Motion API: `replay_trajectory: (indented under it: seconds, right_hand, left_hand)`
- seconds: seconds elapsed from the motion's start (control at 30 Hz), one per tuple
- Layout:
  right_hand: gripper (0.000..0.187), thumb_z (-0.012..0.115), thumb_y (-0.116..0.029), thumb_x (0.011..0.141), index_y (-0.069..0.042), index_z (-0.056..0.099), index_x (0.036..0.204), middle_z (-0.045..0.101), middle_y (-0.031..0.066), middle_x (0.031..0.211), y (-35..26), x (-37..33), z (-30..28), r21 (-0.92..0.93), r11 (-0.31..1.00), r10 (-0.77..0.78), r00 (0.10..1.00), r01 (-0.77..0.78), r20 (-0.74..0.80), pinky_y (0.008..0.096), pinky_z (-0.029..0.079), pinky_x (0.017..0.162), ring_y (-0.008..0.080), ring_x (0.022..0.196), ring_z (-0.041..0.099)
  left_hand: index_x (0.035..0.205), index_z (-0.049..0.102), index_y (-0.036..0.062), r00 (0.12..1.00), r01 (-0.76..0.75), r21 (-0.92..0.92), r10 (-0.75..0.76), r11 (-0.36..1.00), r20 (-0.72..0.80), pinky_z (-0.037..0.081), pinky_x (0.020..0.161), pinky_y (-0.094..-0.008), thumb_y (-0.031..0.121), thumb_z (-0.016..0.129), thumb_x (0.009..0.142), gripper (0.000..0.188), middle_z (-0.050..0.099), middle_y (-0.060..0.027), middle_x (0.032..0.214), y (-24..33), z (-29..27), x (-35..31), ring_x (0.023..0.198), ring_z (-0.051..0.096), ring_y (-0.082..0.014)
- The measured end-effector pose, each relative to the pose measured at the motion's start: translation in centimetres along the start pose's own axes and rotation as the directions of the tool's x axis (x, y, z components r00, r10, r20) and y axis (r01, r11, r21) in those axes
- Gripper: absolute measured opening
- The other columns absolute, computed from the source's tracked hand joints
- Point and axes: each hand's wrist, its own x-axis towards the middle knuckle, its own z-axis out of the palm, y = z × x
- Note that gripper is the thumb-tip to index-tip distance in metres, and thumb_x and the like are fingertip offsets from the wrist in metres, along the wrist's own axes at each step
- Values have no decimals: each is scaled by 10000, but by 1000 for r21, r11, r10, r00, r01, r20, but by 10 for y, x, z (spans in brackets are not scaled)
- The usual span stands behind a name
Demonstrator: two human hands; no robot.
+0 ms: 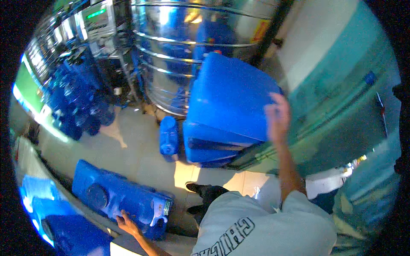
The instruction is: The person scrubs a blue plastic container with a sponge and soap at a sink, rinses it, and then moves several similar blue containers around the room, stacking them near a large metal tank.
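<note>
Fingers, left hand (129,226) — parted, nearest blue container (127,195), long axis slanting down-right. Right hand (278,121) — parted, blurred, beside blue tank (230,98).

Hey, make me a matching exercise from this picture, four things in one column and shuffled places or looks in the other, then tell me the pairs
Column one:
1. Left hand
2. Right hand
3. Small blue jerrycan
4. Steel tank

Column two:
A. Shiny, with ridges around it
B. Over the capped blue container at lower left
C. On the floor, left of the big blue container
D. By the right edge of the big blue container

Pairs: 1-B, 2-D, 3-C, 4-A
</note>
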Motion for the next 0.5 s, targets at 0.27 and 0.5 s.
replay_trajectory:
  seconds: [0.27,0.5]
  right_hand:
    - [513,503,-369,995,0,566,1346,565,110,1370,191,48,-179,-408,777,586,788,-480,188,385,365,1085,250,1227,511]
    - [557,450,-453,983,-3,594,1279,608,63,1241,247,68,-205,-479,731,627,756,-486,188,383,369,1022,224,1100,522]
  left_hand:
    - [814,607,-4,996,-50,87,56,995,-74,450,447,-296,243,739,908,295,607,-52,662,12,-4,31,524,551,-122]
    - [811,607,-7,994,-34,222,56,975,-96,475,440,-299,271,741,900,321,612,-65,642,48,41,68,496,543,-121]
